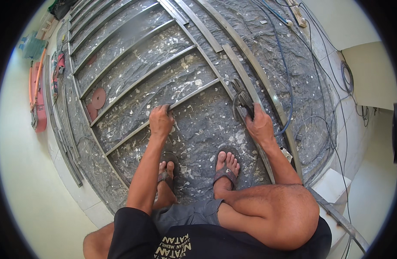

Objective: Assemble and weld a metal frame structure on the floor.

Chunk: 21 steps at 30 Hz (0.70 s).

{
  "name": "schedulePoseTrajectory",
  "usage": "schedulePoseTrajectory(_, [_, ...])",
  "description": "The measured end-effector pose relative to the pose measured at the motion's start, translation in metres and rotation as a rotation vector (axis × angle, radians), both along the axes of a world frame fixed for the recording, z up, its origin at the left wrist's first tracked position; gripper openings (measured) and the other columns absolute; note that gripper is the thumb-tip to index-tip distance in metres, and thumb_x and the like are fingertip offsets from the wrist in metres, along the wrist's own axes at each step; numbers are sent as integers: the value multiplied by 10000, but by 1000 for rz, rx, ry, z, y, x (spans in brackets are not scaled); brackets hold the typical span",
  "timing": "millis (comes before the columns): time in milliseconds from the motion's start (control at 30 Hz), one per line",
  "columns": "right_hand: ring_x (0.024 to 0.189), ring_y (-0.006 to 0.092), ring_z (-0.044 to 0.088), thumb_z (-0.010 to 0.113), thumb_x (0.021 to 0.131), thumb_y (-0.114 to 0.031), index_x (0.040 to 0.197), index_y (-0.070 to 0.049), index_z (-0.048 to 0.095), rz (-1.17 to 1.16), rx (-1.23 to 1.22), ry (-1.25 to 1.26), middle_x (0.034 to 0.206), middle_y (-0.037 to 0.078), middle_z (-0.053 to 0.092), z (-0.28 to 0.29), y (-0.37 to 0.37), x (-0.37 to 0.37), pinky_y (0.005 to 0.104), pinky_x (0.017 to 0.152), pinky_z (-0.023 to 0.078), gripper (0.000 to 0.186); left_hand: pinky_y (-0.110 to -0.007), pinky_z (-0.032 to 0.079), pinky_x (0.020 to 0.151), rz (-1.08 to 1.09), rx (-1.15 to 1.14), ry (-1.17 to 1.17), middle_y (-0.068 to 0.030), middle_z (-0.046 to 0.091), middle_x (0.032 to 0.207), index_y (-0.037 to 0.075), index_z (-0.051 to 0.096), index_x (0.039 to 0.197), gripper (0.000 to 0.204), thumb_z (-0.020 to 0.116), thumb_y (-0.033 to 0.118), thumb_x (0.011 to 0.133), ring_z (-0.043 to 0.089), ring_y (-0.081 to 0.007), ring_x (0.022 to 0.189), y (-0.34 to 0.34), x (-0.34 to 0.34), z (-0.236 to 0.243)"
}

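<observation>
A long metal frame [193, 47] with several crossbars lies on the floor. The fingers of my left hand [161, 122] are curled over its nearest full crossbar [194, 95]. A small dark piece shows at those fingertips, too hidden to name. To the right, my right hand [260, 125] is closed around the black handle of a dark grey tool [240, 94], held beside the frame's right rail. The tool's exact kind is unclear. A blue cable [290, 93] appears from behind that hand and curves away to the far side.
Loose metal bars [237, 34] lie along the frame's right. Reddish discs [98, 98] rest inside it at left. Beyond its left rail are a red case [39, 97] and metal strips [69, 153]. Dark cables [346, 77] run along the right wall. My sandaled feet [226, 168] stand on the speckled grey sheet.
</observation>
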State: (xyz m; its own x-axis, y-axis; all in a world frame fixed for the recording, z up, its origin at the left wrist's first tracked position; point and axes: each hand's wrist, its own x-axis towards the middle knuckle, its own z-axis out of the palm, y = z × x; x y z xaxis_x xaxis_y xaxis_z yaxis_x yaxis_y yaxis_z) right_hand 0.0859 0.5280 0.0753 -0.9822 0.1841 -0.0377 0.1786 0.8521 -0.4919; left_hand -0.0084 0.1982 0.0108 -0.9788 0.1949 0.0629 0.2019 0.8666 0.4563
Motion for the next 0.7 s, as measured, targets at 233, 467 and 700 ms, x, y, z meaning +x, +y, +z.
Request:
schedulePoseTrajectory(233, [754,481,624,650,830,-112,1099,2,495,2,-13,51,823,277,643,-1,0,-2,531,642,497,331,-433,509,804,-7,7,22,-158,683,927,34,695,986,226,701,81,765,642,-354,899,3,0,2])
schedulePoseTrajectory(467, [784,477,617,650,817,-116,1052,-17,490,-7,7,72,870,257,644,0,-5,-2,539,665,495,301,-433,511,809,-14,11,17,-158,684,934,38,694,994,241,701,83,757,641,-355,902,-1,0,-2])
schedulePoseTrajectory(700, [782,479,621,668,807,-102,1094,-4,502,-20,-14,6,873,260,646,-2,-4,4,531,661,498,345,-428,495,833,-8,1,14,-153,678,922,45,695,976,206,686,90,776,633,-346,890,3,0,2])
